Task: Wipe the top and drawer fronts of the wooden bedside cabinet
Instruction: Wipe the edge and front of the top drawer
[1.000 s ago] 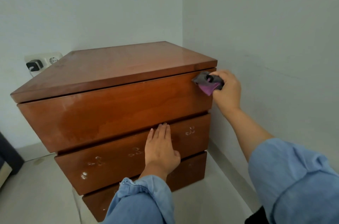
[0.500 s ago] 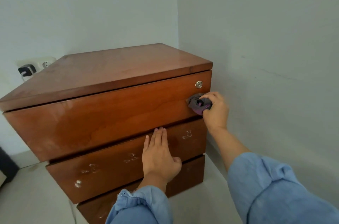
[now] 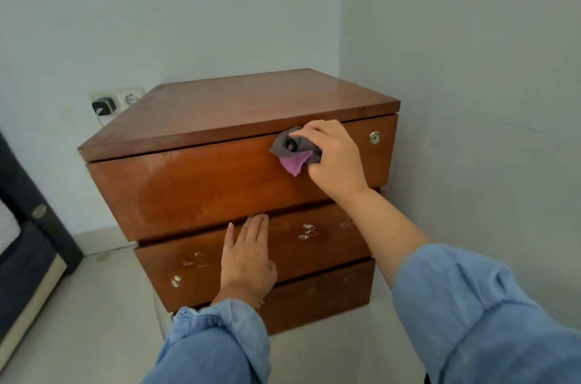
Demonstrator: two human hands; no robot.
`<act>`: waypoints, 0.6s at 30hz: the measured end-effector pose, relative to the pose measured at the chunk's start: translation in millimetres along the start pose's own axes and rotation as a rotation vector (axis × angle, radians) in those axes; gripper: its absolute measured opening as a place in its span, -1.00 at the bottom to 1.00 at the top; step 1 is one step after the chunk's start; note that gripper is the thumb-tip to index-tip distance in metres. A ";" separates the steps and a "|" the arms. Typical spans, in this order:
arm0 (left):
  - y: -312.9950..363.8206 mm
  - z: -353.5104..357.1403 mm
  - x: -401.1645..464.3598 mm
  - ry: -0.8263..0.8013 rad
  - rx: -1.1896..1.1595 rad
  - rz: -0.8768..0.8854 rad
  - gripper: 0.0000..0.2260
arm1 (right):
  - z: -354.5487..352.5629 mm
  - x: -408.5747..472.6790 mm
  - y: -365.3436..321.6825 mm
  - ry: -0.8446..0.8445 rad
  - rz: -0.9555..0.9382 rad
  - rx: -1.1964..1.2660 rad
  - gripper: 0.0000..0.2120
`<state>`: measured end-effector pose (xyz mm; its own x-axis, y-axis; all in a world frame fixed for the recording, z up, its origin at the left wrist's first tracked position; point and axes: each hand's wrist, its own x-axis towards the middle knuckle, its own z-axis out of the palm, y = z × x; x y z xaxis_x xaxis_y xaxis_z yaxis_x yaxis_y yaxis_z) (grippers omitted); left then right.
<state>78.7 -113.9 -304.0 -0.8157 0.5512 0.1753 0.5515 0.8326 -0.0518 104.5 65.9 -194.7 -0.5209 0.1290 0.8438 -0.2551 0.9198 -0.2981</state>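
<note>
The wooden bedside cabinet (image 3: 220, 113) stands in the corner, reddish-brown and glossy, its three drawers all closed. Under the right hand (image 3: 333, 160), bunched against the top drawer front (image 3: 195, 192), is a grey and purple cloth (image 3: 294, 151); a small round lock (image 3: 374, 137) sits just right of that hand. The left hand (image 3: 248, 261) lies flat on the middle drawer front (image 3: 314, 251), with whitish marks (image 3: 307, 231) on either side.
</note>
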 end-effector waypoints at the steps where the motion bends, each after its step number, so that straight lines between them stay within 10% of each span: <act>1: -1.7 1.1 -0.9 -0.002 -0.005 0.000 -0.27 | 5.0 -1.4 -0.5 0.010 -0.002 -0.007 -0.59; 18: -21.9 4.8 -16.9 -0.009 -0.043 -0.124 -0.25 | 25.8 -109.1 0.7 -0.809 0.385 0.003 -0.22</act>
<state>79.6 -141.2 -310.6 -0.8794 0.4452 0.1685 0.4535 0.8912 0.0120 140.1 42.9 -298.4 -0.9856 0.1265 0.1123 0.0544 0.8655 -0.4980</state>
